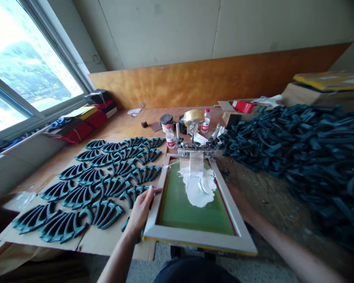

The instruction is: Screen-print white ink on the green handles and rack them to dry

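In front of me a screen printing frame with pale sides and a green mesh is fixed at its far end in a metal hinge clamp. White ink lies thick on the mesh, and a flat, pale squeegee-like piece stands in its far part. My left hand is closed at the frame's left side, one finger stretched onto its edge; its other fingers are partly hidden. My right hand is blurred by the frame's right side and partly hidden behind it, so its fingers do not show.
Dark green curved parts lie in rows on cardboard at left. A large pile of similar parts covers the right. Behind the frame stand two bottles, a tub and a tape roll.
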`<control>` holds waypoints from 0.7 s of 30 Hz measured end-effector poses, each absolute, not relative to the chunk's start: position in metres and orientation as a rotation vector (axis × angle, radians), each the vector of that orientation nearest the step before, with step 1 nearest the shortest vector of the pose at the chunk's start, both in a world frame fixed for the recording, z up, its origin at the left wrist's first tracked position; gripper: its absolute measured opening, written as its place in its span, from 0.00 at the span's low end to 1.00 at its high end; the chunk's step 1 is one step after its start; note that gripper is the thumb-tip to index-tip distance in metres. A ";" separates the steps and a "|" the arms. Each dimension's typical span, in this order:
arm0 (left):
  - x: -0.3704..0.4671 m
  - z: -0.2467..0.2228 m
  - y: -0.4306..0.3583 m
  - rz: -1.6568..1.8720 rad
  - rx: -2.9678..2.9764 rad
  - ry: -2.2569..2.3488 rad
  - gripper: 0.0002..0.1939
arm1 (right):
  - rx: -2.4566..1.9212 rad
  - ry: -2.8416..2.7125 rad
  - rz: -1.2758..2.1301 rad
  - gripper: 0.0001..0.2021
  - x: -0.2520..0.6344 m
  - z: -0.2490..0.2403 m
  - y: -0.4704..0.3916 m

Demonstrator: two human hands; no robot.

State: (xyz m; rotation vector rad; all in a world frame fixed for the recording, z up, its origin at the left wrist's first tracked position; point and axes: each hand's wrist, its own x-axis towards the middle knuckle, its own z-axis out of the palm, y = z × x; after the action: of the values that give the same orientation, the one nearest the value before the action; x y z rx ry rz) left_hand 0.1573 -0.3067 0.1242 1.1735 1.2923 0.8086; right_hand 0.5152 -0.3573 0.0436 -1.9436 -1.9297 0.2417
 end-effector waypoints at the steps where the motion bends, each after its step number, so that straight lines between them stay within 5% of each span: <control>1: 0.155 0.108 -0.313 0.758 1.168 1.292 0.34 | -1.947 -1.891 0.219 0.16 0.521 0.051 -0.350; 4: 0.155 0.068 -0.321 0.691 1.187 1.332 0.42 | -1.811 -1.848 0.086 0.15 0.517 0.079 -0.318; 7: 0.157 0.048 -0.318 0.651 1.267 1.427 0.39 | -1.650 -2.058 0.036 0.25 0.482 0.098 -0.289; 11: 0.153 0.037 -0.314 0.597 1.396 1.438 0.34 | -1.650 -2.339 0.163 0.08 0.442 0.092 -0.293; 21: 0.153 0.035 -0.316 0.613 1.373 1.425 0.33 | -1.182 -2.652 0.283 0.10 0.458 0.092 -0.344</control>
State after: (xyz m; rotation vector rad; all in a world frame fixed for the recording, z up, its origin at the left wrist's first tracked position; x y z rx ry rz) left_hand 0.1530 -0.3159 0.0349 1.3730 1.4251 0.6127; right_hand 0.4576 -0.3436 0.0915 -1.1819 -2.6517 0.2833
